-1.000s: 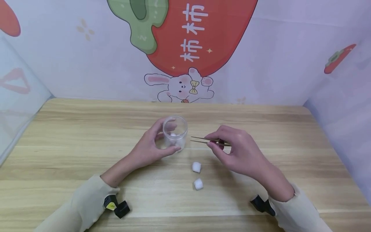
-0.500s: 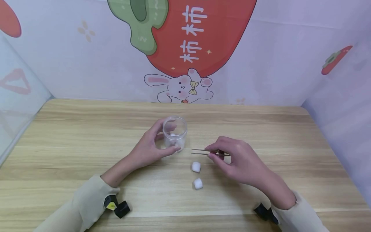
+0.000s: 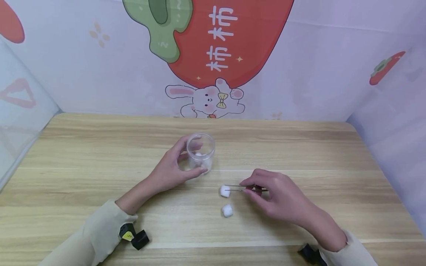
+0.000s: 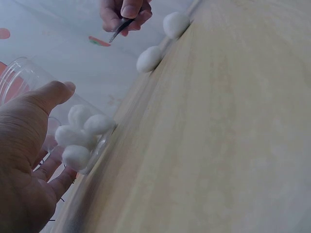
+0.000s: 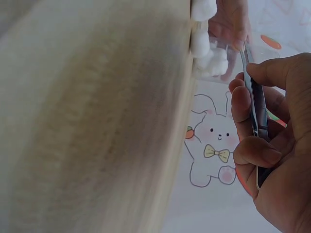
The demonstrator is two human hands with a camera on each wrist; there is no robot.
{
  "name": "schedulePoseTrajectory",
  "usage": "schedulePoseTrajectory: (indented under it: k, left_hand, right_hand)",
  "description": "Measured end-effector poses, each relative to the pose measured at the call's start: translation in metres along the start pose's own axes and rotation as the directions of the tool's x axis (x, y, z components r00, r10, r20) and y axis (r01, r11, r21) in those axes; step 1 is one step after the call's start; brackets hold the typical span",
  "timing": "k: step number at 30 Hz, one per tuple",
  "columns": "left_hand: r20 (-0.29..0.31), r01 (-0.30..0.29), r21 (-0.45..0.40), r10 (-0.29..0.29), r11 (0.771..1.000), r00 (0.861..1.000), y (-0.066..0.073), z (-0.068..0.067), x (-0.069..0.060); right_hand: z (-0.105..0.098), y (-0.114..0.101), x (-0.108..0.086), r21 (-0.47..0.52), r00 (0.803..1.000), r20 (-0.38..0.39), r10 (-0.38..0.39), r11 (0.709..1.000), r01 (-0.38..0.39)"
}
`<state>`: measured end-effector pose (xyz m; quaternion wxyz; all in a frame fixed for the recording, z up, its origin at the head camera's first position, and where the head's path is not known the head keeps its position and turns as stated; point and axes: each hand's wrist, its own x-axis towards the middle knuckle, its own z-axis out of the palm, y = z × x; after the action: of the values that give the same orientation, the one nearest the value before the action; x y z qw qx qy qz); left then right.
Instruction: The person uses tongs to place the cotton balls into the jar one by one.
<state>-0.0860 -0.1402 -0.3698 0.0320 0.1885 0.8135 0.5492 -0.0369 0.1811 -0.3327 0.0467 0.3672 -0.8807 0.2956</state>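
Observation:
My left hand point(image 3: 169, 168) grips a clear plastic jar point(image 3: 201, 153) that stands upright on the table, thumb on the near side and fingers round the far side. Several cotton balls point(image 4: 77, 133) lie in the bottom of the jar. In my right hand point(image 3: 281, 195) I pinch metal tweezers point(image 5: 256, 97) between thumb and fingers. In the head view the tweezers' parted tips reach over a cotton ball point(image 3: 225, 191) on the table; the left wrist view has the tips above the table, apart from the balls. A second cotton ball point(image 3: 227, 211) lies just nearer to me.
The wooden table point(image 3: 100, 147) runs back to a printed cloth wall point(image 3: 283, 74) with a bunny drawing. Further cloth walls rise at the left and right. A small black camera point(image 3: 139, 240) is strapped at my left sleeve, another point(image 3: 307, 253) at my right.
My right hand has come nearer to me with the tweezers, from beside the jar to over the farther loose cotton ball. My left hand and the jar stay in place.

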Motion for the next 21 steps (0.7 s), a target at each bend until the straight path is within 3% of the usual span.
schedulePoseTrajectory:
  k: [13,21]
  left_hand:
    - [0.005,-0.021,-0.007,0.021,1.0,1.0,0.001,0.002,0.001]
    - [-0.005,-0.016,0.005,0.016,1.0,1.0,-0.001,0.001,0.003]
  right_hand:
    - [0.001,-0.002,-0.025,-0.003,0.999,-0.033,-0.036,0.999,0.036]
    - [0.004,-0.004,-0.035,0.076,0.998,-0.017,-0.06,0.995,0.061]
